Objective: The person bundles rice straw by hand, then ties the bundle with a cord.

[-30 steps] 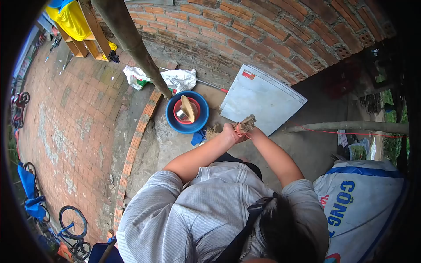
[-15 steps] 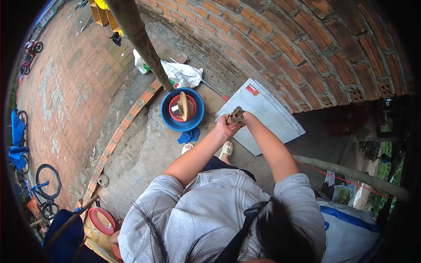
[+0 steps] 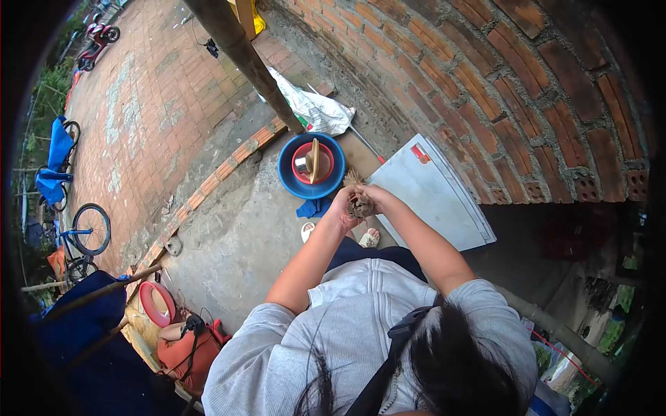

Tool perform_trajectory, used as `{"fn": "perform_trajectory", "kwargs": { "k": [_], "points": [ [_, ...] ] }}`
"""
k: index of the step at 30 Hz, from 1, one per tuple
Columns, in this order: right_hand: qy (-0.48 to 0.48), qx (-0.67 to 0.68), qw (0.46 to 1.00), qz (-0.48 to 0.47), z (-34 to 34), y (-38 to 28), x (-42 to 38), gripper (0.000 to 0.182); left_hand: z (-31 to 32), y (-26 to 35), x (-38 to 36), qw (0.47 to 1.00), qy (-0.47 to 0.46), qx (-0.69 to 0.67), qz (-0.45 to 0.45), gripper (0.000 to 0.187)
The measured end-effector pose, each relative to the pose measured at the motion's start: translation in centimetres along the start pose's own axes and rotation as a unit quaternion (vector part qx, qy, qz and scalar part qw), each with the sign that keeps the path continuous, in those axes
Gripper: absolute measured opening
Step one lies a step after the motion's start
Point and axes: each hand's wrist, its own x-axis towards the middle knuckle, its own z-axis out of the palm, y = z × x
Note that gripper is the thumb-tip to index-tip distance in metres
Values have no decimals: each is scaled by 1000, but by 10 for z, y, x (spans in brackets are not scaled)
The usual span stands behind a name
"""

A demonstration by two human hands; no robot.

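Observation:
My left hand (image 3: pixel 345 206) and my right hand (image 3: pixel 375 197) are together in front of my body, both closed round a brown bundle (image 3: pixel 360 205). The bundle looks like dry stalks or roots, with thin straw-like ends spreading out beyond my fingers. Just past my hands stands a blue basin (image 3: pixel 286 177) with a red basin (image 3: pixel 326 152) inside it. In the red basin are a metal cup (image 3: pixel 301 164) and a tan, disc-like object (image 3: pixel 315 161) standing on its edge.
A white panel (image 3: pixel 430 194) lies to the right beside the brick wall (image 3: pixel 485 90). A bamboo pole (image 3: pixel 243 59) rises behind the basins, near a white sack (image 3: pixel 320 113). Another person in orange (image 3: pixel 191 357) is at the lower left, near a pink-rimmed basin (image 3: pixel 157 304). Bicycles stand far left.
The view has shifted, so the basins and panel appear further right. The bundle's cut or thick end has turned toward me, still held in both hands. More of the person in orange shows.

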Motion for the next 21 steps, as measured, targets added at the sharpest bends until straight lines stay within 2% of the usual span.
{"fn": "perform_trajectory", "kwargs": {
  "k": [1, 3, 5, 6, 9, 11, 12, 13, 14, 15, 16, 17, 18, 21],
  "points": [
    [19, -5, 1000, -3, 7, -4, 0, 32, 0, 1, -4, 1000, 4, 2, 26, 10],
    [31, 46, 998, -42, 18, -19, -10, 27, 0, 11, 2, 1000, 9, 19, 15, 10],
    [88, -7, 990, -113, 20, -34, -14, 24, 4, 18, 3, 999, -35, 9, -4, 10],
    [90, -3, 987, -135, 25, -39, -15, 27, 3, 20, 6, 999, -20, -11, -26, 11],
    [123, -25, 983, -136, 24, -47, -11, 27, 9, 23, 7, 997, 6, 73, -23, 12],
    [114, 52, 979, -158, 31, -47, -15, 26, 9, 33, 11, 997, 3, 61, -46, 12],
    [78, 96, 984, -132, 31, -42, -6, 26, 6, 41, 10, 995, 23, 65, -68, 11],
    [42, 136, 984, -107, 28, -32, 16, 25, 4, 48, 9, 993, 42, 66, -90, 11],
    [37, 199, 973, -113, 12, 0, 95, 27, 2, 55, 3, 990, 47, 80, -108, 11],
    [38, 244, 963, -108, 38, 0, 68, 30, -1, 62, -4, 984, 79, 129, -91, 10],
    [-51, 296, 948, -103, 45, 8, 68, 28, -5, 70, -9, 976, 107, 176, -72, 11],
    [-140, 342, 924, -99, 51, 17, 69, 25, -21, 80, -5, 973, 113, 165, -113, 12],
    [-12, 355, 925, -131, 88, 11, 37, 30, -27, 87, -12, 973, 106, 138, -149, 11],
    [-38, 332, 933, -130, 107, 39, 48, 30, -30, 90, -49, 968, 100, 82, -213, 9]
  ]
}}
